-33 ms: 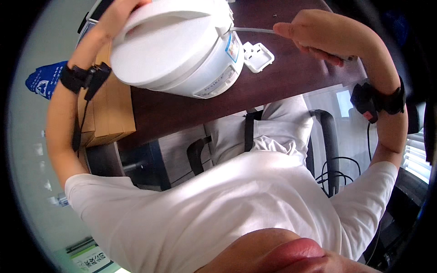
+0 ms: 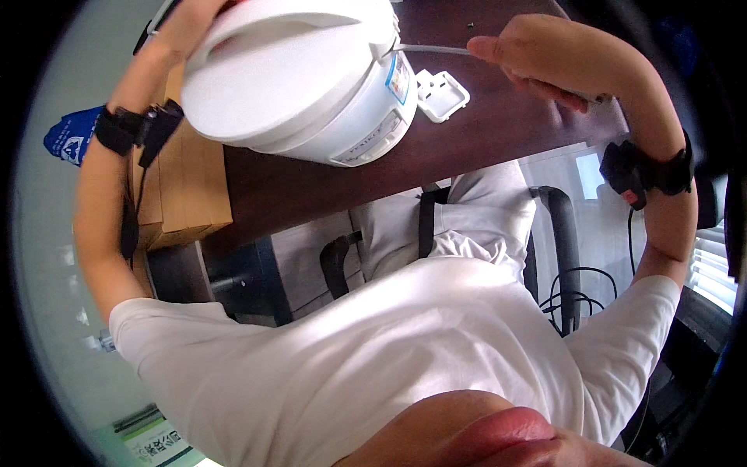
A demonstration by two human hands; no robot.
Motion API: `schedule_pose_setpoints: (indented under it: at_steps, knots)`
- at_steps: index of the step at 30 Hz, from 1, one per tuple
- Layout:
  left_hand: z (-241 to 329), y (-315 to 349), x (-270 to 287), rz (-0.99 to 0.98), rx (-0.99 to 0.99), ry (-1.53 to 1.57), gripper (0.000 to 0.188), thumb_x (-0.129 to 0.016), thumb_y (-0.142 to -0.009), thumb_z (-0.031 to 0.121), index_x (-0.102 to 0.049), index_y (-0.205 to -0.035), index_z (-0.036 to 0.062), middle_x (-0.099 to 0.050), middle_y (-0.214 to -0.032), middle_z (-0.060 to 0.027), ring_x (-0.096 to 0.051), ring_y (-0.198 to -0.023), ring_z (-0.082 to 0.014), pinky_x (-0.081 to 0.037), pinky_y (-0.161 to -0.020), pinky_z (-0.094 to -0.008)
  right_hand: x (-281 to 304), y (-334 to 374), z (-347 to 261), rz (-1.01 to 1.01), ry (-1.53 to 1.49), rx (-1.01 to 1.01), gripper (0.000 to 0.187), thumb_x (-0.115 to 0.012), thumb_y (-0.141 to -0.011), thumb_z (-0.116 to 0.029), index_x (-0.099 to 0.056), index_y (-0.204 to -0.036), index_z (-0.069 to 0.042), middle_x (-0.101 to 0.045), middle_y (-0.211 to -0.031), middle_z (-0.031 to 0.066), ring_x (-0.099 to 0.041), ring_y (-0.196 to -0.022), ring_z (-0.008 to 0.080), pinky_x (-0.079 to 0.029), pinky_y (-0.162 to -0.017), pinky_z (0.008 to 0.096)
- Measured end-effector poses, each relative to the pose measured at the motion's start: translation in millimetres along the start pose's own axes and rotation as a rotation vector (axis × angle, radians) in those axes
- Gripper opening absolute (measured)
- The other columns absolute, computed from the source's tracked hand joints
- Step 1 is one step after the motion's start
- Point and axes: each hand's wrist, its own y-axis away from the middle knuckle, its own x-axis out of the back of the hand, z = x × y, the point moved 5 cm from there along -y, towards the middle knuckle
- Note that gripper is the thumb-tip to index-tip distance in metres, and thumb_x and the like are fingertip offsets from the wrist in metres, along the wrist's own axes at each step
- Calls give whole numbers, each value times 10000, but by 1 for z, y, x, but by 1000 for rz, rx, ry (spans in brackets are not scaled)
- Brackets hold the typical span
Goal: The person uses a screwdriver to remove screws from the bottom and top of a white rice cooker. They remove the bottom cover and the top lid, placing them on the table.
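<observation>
A white rice cooker (image 2: 311, 86) with a closed domed lid stands on a dark brown table (image 2: 327, 183). My left hand (image 2: 183, 23) grips its far left side near the lid's rim. My right hand (image 2: 545, 58) is to the right of the cooker, fingers closed around a thin white cord (image 2: 436, 49) that runs from the cooker's back. A white square plug block (image 2: 442, 95) lies on the table between the cooker and my right hand. Both wrists carry black bands.
A brown cardboard box (image 2: 183, 187) sits at the table's left edge under my left forearm. Black chair armrests (image 2: 564, 249) flank my lap below the table edge. Black cables (image 2: 564, 292) hang by the right armrest. A blue bag (image 2: 70, 136) lies far left.
</observation>
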Motion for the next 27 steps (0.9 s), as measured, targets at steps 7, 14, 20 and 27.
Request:
schedule_pose_setpoints:
  at_steps: [7, 14, 20, 27]
  knots:
    - [73, -5, 29, 396, 272, -305, 498, -522, -933, 523, -612, -653, 121, -538, -608, 5, -460, -546, -90, -368, -525, -204, -3, -1, 9, 35, 51, -140, 607, -333, -1039, -442, -536, -588, -91, -489, -400, 9, -475, -271, 93, -404, -280, 211]
    - [73, -11, 38, -136, 384, -313, 390, -681, -843, 447, -687, -764, 65, -602, -676, -7, -540, -611, -100, -401, -569, -232, 32, 27, -27, -435, -149, -540, 532, -348, -1032, -449, -595, -766, -61, -570, -648, 42, -535, -569, 152, -446, -561, 334]
    - [82, 6, 33, -203, 486, -202, 426, -787, -753, 375, -674, -951, 15, -650, -816, -49, -595, -676, -132, -454, -619, -243, 12, 11, 7, -171, 273, -153, 566, -373, -1017, -485, -555, -650, -94, -508, -455, 10, -496, -344, 99, -418, -314, 264]
    - [77, 29, 37, -95, 269, -252, 420, -767, -782, 367, -676, -977, 6, -652, -805, -47, -596, -699, -125, -454, -620, -239, 8, 41, 15, 199, -75, -459, 586, -394, -986, -570, -528, -634, -120, -427, -431, -33, -400, -305, 62, -324, -276, 227]
